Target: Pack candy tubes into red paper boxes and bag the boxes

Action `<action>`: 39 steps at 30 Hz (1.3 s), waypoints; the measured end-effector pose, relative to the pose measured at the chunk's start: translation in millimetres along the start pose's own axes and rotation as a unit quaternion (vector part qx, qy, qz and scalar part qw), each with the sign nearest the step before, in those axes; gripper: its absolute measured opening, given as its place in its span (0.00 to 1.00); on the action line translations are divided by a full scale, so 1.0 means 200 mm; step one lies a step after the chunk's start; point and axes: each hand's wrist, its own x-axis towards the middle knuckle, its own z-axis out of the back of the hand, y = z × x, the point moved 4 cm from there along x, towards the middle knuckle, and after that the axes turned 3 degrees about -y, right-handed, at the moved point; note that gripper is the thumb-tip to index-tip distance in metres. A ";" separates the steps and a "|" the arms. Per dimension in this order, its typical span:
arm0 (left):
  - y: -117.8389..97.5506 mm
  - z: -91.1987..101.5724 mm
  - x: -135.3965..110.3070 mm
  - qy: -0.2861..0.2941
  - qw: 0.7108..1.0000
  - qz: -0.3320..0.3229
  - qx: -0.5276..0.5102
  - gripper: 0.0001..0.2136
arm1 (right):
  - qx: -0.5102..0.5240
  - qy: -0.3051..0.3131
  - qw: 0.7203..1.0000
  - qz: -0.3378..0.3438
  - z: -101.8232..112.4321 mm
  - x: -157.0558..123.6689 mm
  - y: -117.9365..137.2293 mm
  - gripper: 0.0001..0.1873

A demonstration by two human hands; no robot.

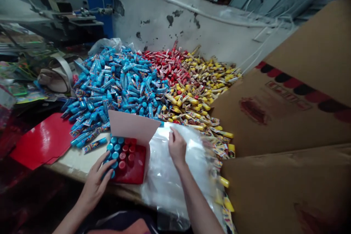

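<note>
A box (141,168) with a red inside and a raised pale lid (131,126) sits near the table's front edge. Upright tubes stand packed in it: blue-capped tubes (117,147) on the left and red-capped tubes (122,156) beside them, with bare red at the right. My left hand (97,175) rests over the nearest blue caps, its fingers spread and touching them. My right hand (177,146) hovers right of the lid, above clear plastic bags (164,168). Its fingers are curled together; whatever they may hold is hidden.
Behind the box lie heaps of blue tubes (123,80), red tubes (172,64) and yellow tubes (203,80), against a peeling wall (159,11). Large cardboard boxes (274,128) border the right side. Red sheets (44,139) lie at left, with a machine (65,18) behind.
</note>
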 end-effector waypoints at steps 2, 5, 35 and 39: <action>-0.01 0.01 0.00 -0.016 1.000 0.026 0.000 0.15 | -0.100 0.080 0.991 -0.040 -0.02 0.28 -0.17 0.21; -0.01 0.03 -0.01 -0.053 0.997 0.051 0.015 0.15 | -0.150 0.155 0.974 -0.071 -0.11 0.59 -0.33 0.15; -0.04 0.14 0.10 -0.101 0.994 0.039 0.036 0.13 | 0.033 0.004 0.988 -0.148 0.15 0.85 -0.74 0.08; -0.23 0.13 0.14 -0.082 0.995 0.024 -0.044 0.11 | 0.165 -0.092 0.964 -0.187 0.32 0.74 -0.62 0.16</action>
